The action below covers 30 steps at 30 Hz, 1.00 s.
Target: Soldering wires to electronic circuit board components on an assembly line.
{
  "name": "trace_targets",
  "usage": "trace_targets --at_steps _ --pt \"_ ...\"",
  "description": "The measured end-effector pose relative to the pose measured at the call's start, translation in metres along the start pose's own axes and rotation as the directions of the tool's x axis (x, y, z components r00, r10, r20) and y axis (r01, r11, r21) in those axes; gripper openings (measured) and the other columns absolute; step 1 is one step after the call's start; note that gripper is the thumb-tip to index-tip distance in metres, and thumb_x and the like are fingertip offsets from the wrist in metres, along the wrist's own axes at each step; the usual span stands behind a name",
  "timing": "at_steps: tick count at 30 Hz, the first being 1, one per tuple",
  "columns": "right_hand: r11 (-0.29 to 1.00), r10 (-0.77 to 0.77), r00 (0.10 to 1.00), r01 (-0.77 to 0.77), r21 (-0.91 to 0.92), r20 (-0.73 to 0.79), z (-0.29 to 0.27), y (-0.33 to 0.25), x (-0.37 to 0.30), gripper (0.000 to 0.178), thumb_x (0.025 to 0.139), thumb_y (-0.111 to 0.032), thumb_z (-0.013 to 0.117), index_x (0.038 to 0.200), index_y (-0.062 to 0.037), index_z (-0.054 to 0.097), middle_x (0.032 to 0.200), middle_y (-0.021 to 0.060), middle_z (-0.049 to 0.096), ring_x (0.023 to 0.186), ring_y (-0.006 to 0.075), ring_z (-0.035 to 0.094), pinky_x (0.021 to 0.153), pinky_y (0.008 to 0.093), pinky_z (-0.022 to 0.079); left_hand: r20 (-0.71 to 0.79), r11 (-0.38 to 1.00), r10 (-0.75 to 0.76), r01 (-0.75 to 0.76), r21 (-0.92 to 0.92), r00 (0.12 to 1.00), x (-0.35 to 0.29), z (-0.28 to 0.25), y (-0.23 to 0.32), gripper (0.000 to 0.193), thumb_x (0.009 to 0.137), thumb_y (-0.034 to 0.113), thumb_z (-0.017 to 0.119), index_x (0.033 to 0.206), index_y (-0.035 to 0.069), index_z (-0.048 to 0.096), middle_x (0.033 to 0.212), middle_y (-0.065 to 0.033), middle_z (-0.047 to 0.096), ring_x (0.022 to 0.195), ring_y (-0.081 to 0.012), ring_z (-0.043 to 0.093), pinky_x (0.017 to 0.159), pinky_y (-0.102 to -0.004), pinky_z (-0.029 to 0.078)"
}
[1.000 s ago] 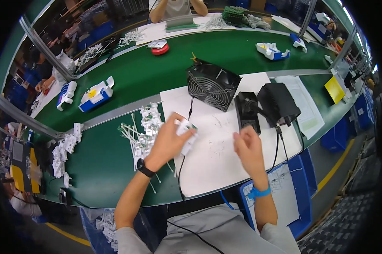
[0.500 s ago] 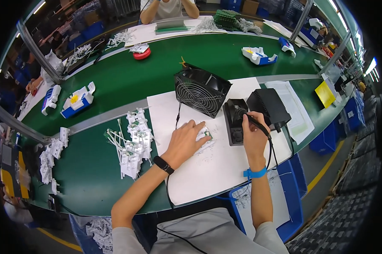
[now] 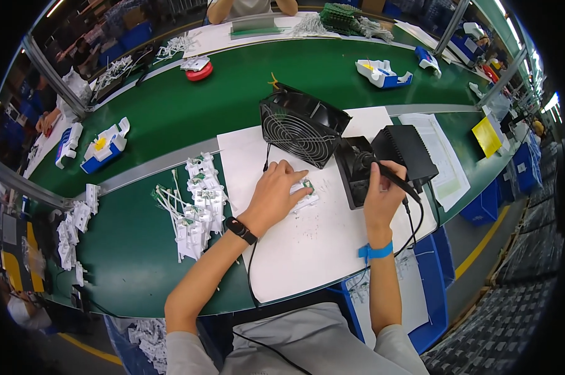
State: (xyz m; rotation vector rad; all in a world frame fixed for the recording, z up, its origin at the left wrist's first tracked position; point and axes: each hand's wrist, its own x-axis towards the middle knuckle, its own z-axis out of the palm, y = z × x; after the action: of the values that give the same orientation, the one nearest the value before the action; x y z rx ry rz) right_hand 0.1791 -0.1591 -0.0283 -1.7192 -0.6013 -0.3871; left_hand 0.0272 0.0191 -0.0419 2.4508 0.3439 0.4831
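My left hand (image 3: 271,199), with a black band at its wrist, steadies a small white plastic part (image 3: 308,197) on the white sheet. Thumb and forefinger are at its two sides, and a bit of green circuit board shows on it; the fingers cover some of it. In my right hand (image 3: 383,201), which has a blue strap at the wrist, is a black soldering iron (image 3: 393,177), gripped like a pen. Its front end reaches into the black iron stand (image 3: 357,190), so the tip is hidden.
A black fan (image 3: 300,131) stands beyond my hands, and a black box (image 3: 407,153) sits right of the stand. White parts with wires (image 3: 198,219) are piled at left. Blue-and-white shells (image 3: 107,149) lie on the green belt (image 3: 232,94). Dark specks dot the white sheet (image 3: 295,262).
My right hand has moved slightly to the right with the soldering iron, which still points into the stand. My left forefinger has shifted at the white part, uncovering more of it.
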Motion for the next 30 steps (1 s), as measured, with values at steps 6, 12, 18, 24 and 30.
trace_targets --at_steps 6,12,18,24,30 --pt "0.952 -0.273 0.904 0.302 0.040 -0.329 -0.018 0.020 -0.010 0.019 0.095 -0.006 0.071 0.099 -0.0023 0.053 0.084 0.0046 0.052 0.070 0.0094 0.045 0.064 0.0245 0.038 0.006 0.999 0.011 -0.012 0.034 1.000 -0.003 -0.004 0.006 0.048 0.090 0.025 0.075 0.129 -0.001 0.066 0.109 -0.0168 0.060 0.105 -0.0317 0.053 0.092 -0.0398 0.046" --pt "0.936 -0.281 0.959 0.283 0.208 -0.040 -0.028 0.021 -0.043 0.017 0.090 -0.002 0.070 0.099 -0.0016 0.055 0.081 0.0095 0.058 0.071 0.0154 0.055 0.067 0.0274 0.044 0.015 0.977 0.096 -0.097 0.189 0.995 -0.032 -0.009 0.021 0.067 0.088 0.023 0.076 0.145 -0.001 0.050 0.122 -0.0174 0.059 0.116 -0.0343 0.053 0.102 -0.0416 0.041" --pt "0.955 -0.195 0.953 0.131 0.267 0.230 -0.018 0.013 -0.043 0.015 0.087 -0.002 0.075 0.090 -0.0001 0.060 0.071 0.0070 0.061 0.060 0.0125 0.055 0.056 0.0246 0.042 0.038 0.992 0.082 -0.085 0.090 0.996 -0.056 -0.017 0.012 0.055 0.088 0.015 0.075 0.137 0.003 0.056 0.138 -0.0188 0.057 0.130 -0.0358 0.052 0.110 -0.0440 0.043" --pt "0.952 -0.137 0.955 0.053 0.302 0.262 -0.012 0.007 -0.049 0.018 0.089 -0.003 0.074 0.087 -0.0009 0.057 0.064 0.0053 0.058 0.056 0.0094 0.050 0.052 0.0247 0.036 0.053 0.965 0.179 -0.186 0.186 0.982 -0.061 -0.016 0.007 0.046 0.088 0.014 0.074 0.133 0.009 0.062 0.144 -0.0172 0.055 0.136 -0.0348 0.051 0.110 -0.0423 0.046" --pt "0.943 0.014 0.961 -0.105 0.315 0.278 -0.012 0.009 -0.051 0.019 0.092 -0.005 0.073 0.086 -0.0017 0.055 0.064 0.0042 0.058 0.057 0.0076 0.048 0.053 0.0246 0.035 0.061 0.941 0.228 -0.236 0.244 0.972 -0.057 -0.021 0.004 0.043 0.088 0.016 0.075 0.130 0.011 0.067 0.142 -0.0138 0.058 0.134 -0.0313 0.054 0.108 -0.0398 0.048"
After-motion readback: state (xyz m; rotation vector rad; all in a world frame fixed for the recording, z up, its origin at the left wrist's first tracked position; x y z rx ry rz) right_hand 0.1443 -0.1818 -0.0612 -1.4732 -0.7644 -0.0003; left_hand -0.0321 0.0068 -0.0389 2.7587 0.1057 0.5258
